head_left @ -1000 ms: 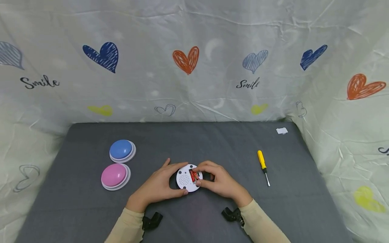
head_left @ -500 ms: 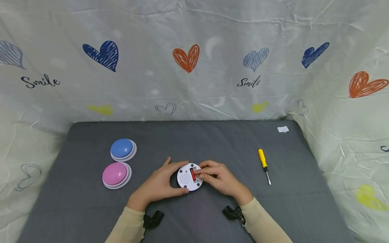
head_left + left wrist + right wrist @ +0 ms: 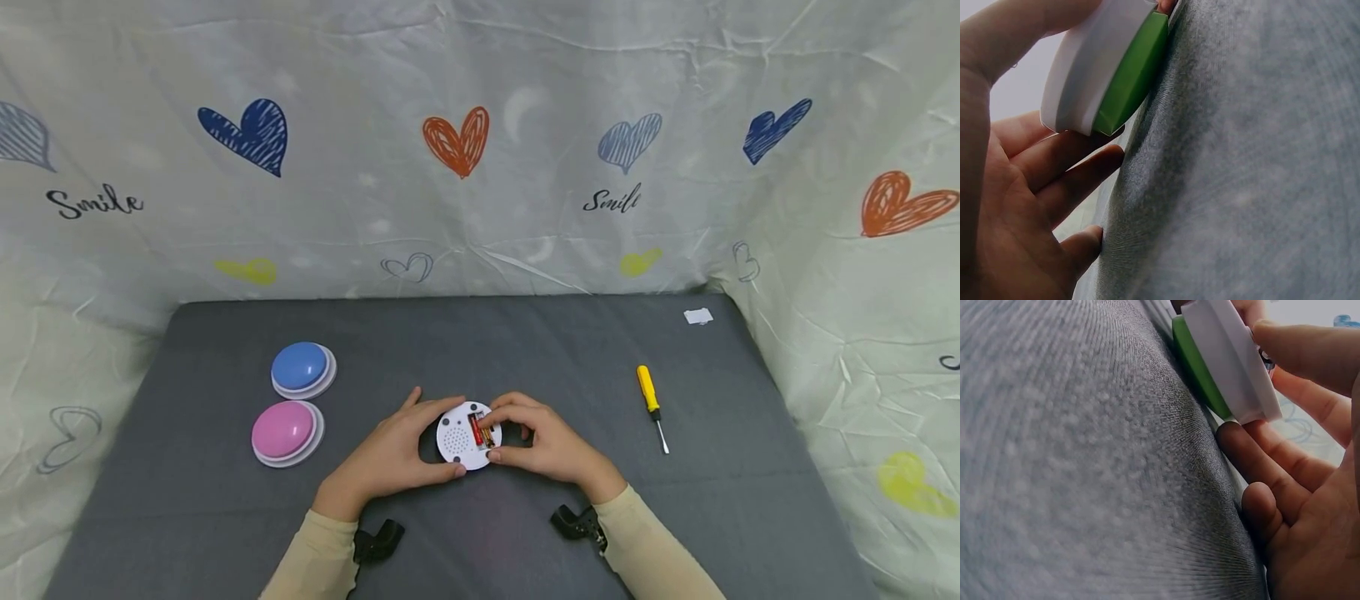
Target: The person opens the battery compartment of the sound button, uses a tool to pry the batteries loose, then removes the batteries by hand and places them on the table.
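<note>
A round push button lies upside down between both hands, its white base with speaker holes and dark feet facing up. Its green dome faces the cloth in the left wrist view. Red batteries sit in the open battery compartment. My left hand grips the base's left side, thumb at the near edge and fingers at the far edge. With its thumb at the right rim, my right hand holds the button, while its index fingertip rests over the batteries; the other fingers curl beside the base.
Blue and pink push buttons stand dome-up at the left of the grey cloth. A yellow-handled screwdriver lies to the right, and a small white piece near the back right corner.
The right fingertips, bunched over the compartment half a second ago, have spread: the thumb is back at the rim and more of the batteries shows. The left hand keeps its grip.
</note>
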Demonstrator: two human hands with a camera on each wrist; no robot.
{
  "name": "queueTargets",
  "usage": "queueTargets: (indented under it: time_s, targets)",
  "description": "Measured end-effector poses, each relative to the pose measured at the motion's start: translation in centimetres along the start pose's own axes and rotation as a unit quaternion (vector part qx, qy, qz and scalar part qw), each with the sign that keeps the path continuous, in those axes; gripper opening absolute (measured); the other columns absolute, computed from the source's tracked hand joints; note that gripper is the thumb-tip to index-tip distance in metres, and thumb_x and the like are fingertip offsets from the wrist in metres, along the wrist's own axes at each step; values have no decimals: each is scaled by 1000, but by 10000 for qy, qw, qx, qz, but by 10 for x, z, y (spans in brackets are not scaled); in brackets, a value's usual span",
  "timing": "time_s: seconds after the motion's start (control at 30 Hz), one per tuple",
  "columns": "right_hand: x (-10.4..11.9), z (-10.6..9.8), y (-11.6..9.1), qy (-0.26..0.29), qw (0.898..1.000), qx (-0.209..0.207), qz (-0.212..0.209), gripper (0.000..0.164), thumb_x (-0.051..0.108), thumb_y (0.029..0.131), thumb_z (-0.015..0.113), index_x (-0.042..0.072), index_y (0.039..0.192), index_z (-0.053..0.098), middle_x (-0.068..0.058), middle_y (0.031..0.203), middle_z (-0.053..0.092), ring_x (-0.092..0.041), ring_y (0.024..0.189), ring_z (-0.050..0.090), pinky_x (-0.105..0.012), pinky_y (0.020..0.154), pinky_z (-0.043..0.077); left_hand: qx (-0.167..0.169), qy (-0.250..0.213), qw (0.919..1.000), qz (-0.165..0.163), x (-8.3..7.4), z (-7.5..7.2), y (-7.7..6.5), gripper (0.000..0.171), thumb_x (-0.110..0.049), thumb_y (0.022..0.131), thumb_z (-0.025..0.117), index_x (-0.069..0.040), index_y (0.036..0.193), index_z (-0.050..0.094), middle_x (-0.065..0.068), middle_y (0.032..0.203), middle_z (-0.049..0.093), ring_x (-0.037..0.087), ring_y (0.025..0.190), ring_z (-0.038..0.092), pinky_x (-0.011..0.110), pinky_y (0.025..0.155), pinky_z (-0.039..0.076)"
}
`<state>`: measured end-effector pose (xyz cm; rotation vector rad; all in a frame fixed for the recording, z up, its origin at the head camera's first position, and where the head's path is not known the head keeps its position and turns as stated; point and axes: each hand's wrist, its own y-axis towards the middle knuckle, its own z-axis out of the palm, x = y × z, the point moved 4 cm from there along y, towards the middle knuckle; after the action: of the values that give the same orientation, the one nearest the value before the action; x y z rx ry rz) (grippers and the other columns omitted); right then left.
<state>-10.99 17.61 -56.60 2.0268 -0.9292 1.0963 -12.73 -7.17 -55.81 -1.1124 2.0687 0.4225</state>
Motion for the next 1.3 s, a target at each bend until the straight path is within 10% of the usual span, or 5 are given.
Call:
queueTargets:
  time_s: [1.3]
  targets:
    - [2,-2,0,-136,9999,25,-97,41,18,100,83,19,140,73,2,135,66,-17,113,64,-32,77,55,27,6,10000,31,-2,2,1,89,-59,84,91,-30,161,57,-2,158,60,58,160,19,85,112,36]
